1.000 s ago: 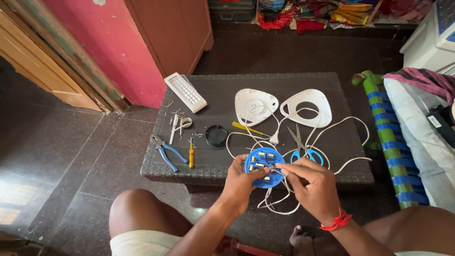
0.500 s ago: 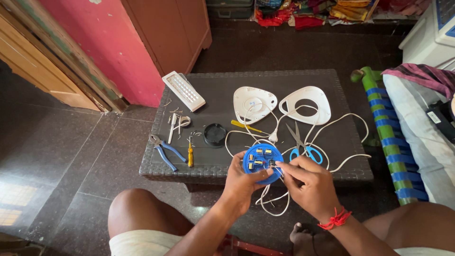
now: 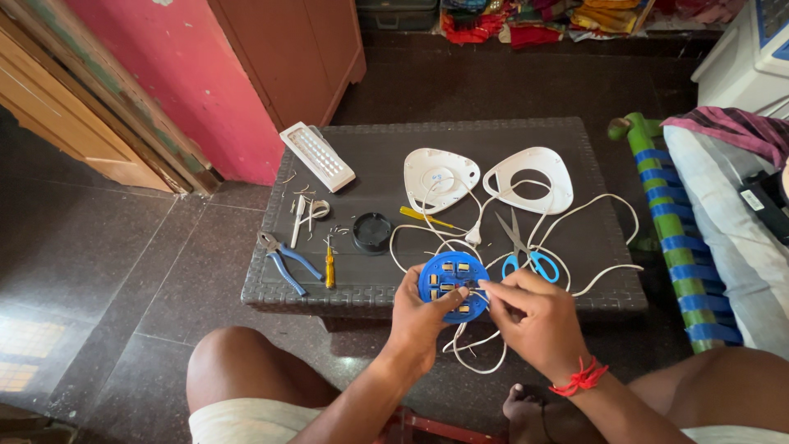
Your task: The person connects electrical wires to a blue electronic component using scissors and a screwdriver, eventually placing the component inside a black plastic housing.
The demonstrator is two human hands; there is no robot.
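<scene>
The left hand (image 3: 423, 316) grips a round blue plastic disc (image 3: 452, 285), studded with small yellow-and-metal components, just above the near edge of the dark woven surface (image 3: 575, 271). The right hand (image 3: 530, 316) pinches thin white wire (image 3: 477, 349) at the disc's face; seemingly wiring work needing fine fingertip control. Blue-handled scissors (image 3: 526, 255) lie beside.

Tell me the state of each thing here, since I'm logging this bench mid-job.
blue round board: held up by left hand, thumb on its face.
white wires: pinched at the board by right hand, loose loops hanging.
scissors: lying open on the table.
pliers: lying untouched.
white cover: off, lying flat.
white ring frame: detached, lying flat.
</scene>
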